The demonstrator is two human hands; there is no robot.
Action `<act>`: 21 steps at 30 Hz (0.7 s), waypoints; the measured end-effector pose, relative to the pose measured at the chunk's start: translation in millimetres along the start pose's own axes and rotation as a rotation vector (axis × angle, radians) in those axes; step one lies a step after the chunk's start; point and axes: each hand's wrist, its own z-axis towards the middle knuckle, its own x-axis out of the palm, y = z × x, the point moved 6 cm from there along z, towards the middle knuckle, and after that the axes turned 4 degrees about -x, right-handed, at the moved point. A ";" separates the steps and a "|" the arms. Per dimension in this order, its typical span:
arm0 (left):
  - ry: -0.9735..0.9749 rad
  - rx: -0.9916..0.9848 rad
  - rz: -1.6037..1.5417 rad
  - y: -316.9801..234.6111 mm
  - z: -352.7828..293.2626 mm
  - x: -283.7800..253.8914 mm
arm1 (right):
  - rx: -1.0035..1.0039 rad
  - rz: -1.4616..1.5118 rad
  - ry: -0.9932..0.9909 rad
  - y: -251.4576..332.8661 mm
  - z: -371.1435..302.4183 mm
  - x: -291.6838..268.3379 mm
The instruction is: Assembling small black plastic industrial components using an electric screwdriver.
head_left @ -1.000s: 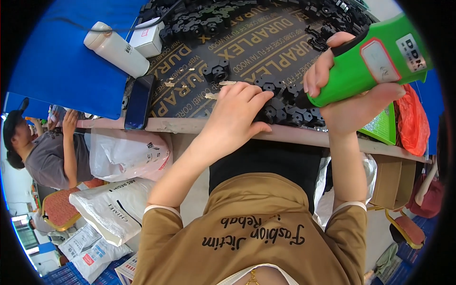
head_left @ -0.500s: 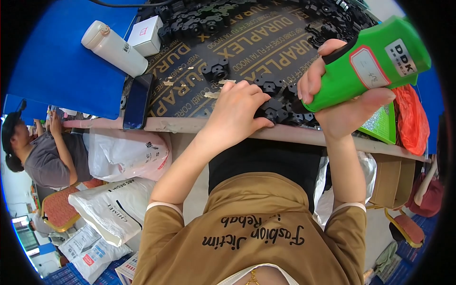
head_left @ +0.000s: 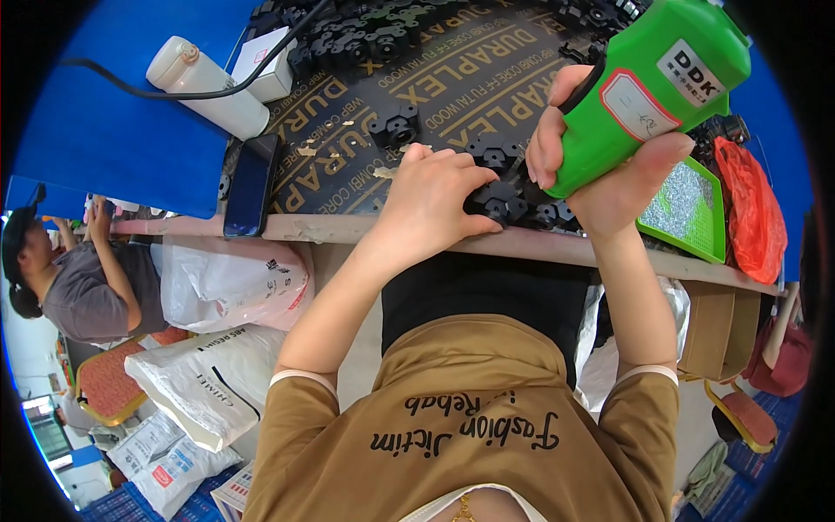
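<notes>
My right hand (head_left: 609, 178) is wrapped round the green body of an electric screwdriver (head_left: 600, 122), held tilted with its nose end low over the black parts. At the table's near edge my left hand (head_left: 435, 196) grips a black plastic part (head_left: 497, 202) between thumb and fingers, palm down. The screwdriver's tip is hidden, so I cannot tell whether it touches the part. Just beyond lies another black plastic part (head_left: 494, 150). A single black part (head_left: 395, 127) stands apart, beyond my left hand.
A green tray (head_left: 709, 209) of small metal pieces is at right, beside a red plastic bag (head_left: 752, 213). Left are a phone (head_left: 253, 187), white bottle (head_left: 209, 91) and white box (head_left: 268, 68). A black cable (head_left: 139, 91) crosses the bottle. Black parts (head_left: 348, 43) are heaped at the back.
My right hand has shifted left with the screwdriver, which points more upright, uncovering more of the green tray. The cable has swung down across the bottle. My left hand stays nearly still.
</notes>
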 end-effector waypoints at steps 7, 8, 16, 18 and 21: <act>0.031 -0.003 0.016 2.9 3.5 2.3 | 0.001 0.026 -0.007 -4.3 -0.3 -2.0; 0.030 -0.005 0.016 4.4 4.6 2.5 | 0.007 0.034 0.007 -5.3 -0.4 -1.2; 0.040 -0.007 -0.011 4.8 5.6 4.3 | -0.048 0.001 -0.087 0.4 4.7 1.9; 0.019 -0.006 -0.002 4.6 4.4 4.0 | -0.063 -0.041 -0.089 16.8 8.1 3.3; 0.012 0.006 0.031 0.4 5.1 3.8 | -0.157 0.301 0.006 22.6 17.0 3.2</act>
